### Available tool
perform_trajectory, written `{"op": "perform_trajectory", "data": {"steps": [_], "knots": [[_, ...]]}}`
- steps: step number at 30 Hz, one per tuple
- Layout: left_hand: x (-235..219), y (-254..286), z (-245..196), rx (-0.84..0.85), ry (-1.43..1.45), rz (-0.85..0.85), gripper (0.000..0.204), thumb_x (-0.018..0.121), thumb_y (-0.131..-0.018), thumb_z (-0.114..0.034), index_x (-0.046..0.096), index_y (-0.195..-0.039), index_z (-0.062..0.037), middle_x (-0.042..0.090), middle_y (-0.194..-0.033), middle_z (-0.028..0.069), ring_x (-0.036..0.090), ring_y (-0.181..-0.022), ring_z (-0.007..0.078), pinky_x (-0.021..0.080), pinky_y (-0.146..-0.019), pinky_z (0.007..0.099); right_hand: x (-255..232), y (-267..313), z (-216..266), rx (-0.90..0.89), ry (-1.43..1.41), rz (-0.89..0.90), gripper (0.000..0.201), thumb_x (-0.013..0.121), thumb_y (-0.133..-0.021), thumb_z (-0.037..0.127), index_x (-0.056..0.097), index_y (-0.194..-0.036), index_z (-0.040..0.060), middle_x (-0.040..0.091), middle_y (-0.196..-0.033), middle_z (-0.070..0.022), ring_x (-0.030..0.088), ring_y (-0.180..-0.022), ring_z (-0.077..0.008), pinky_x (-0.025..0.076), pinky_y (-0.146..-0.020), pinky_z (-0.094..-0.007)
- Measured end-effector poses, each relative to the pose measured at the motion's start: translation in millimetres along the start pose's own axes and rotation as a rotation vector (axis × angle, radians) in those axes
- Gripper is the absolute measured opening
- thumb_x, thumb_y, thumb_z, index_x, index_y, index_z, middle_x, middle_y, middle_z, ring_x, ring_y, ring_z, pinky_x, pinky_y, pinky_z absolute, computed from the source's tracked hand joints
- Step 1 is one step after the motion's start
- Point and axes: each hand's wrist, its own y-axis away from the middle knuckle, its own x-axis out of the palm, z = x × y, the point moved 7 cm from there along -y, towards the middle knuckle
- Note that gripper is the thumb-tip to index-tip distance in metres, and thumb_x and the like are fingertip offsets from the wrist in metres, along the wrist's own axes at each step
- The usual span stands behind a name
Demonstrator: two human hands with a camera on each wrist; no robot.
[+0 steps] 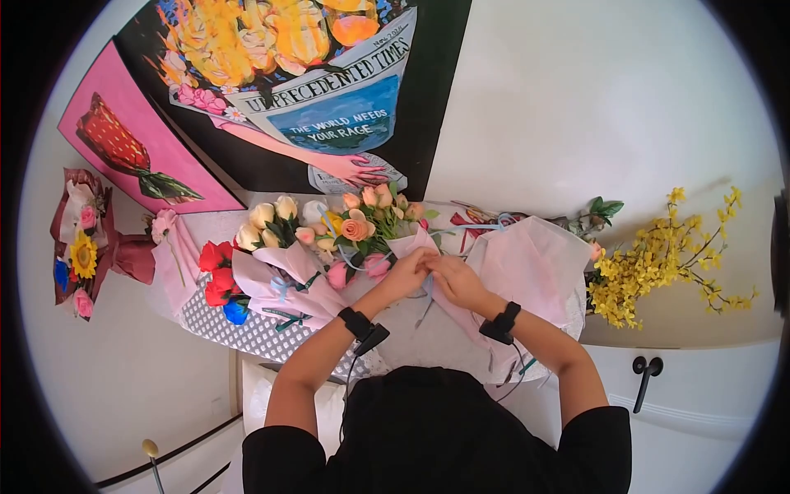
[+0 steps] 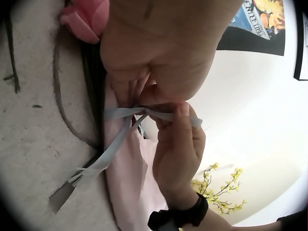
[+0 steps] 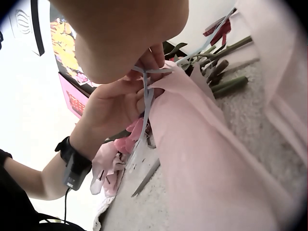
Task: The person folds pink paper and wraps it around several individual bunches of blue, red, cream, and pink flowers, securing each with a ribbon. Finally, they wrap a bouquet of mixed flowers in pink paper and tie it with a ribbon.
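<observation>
At the gathered neck of the pink wrapping [image 2: 132,187], the ribbon [image 2: 111,147] was pinched by left hand [image 1: 405,277] and right hand [image 1: 461,283]. It could have been loosened by uneven pulling.

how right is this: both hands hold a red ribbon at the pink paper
The colour is wrong: the left wrist view shows a pale blue ribbon, not red. The left hand and right hand do hold it at the pink paper.
</observation>
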Motion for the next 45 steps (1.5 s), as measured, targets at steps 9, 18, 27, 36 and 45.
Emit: {"op": "perform_trajectory", "data": {"steps": [9,18,27,36,45], "knots": [[-15,8,-1,-0.232,0.314,-0.231,0.032,0.046,-0.078,0.008,0.049,-0.109,0.0002,0.057,-0.094,0.0068,0.057,-0.078,0.0111,0.046,-0.065,0.021,-10,8,1,0.116,-0.086,-0.232,0.024,0.041,-0.093,0.014,0.055,-0.105,-0.0008,0.053,-0.1,-0.0143,0.052,-0.093,-0.0261,0.041,-0.083,-0.0313],[-25,13,-26,0.066,-0.299,-0.123,0.012,0.049,-0.081,-0.001,0.057,-0.091,-0.0015,0.057,-0.08,0.0057,0.056,-0.073,0.0147,0.045,-0.063,0.0264,17,25,-34,0.626,-0.553,-0.208,0.028,0.037,-0.095,0.02,0.056,-0.097,-0.0009,0.055,-0.072,-0.0116,0.053,-0.065,-0.0262,0.043,-0.063,-0.0339],[5,28,-54,0.172,-1.154,0.28,0.011,0.055,-0.077,-0.014,0.053,-0.082,-0.0039,0.056,-0.082,0.0107,0.059,-0.075,0.0291,0.046,-0.063,0.0391,3,21,-56,0.446,-0.014,0.01,0.032,0.039,-0.095,0.023,0.056,-0.084,-0.0005,0.054,-0.067,-0.0106,0.053,-0.059,-0.0242,0.043,-0.057,-0.034],[25,42,-51,0.257,-1.341,0.241,0.01,0.052,-0.075,-0.011,0.051,-0.082,-0.0028,0.053,-0.079,0.0109,0.06,-0.068,0.0272,0.048,-0.056,0.0383,10,30,-62,0.717,-0.463,-0.098,0.035,0.04,-0.095,0.028,0.059,-0.081,0.0012,0.052,-0.059,-0.0021,0.048,-0.051,-0.0086,0.04,-0.048,-0.0225],[11,43,-32,0.196,-1.247,0.161,0.012,0.053,-0.078,-0.013,0.053,-0.086,-0.0045,0.055,-0.083,0.0111,0.06,-0.071,0.0285,0.048,-0.057,0.0382,20,33,-58,0.722,-0.843,-0.026,0.038,0.036,-0.096,0.031,0.056,-0.087,0.0009,0.054,-0.069,-0.0026,0.048,-0.056,-0.008,0.04,-0.052,-0.0219]]}}
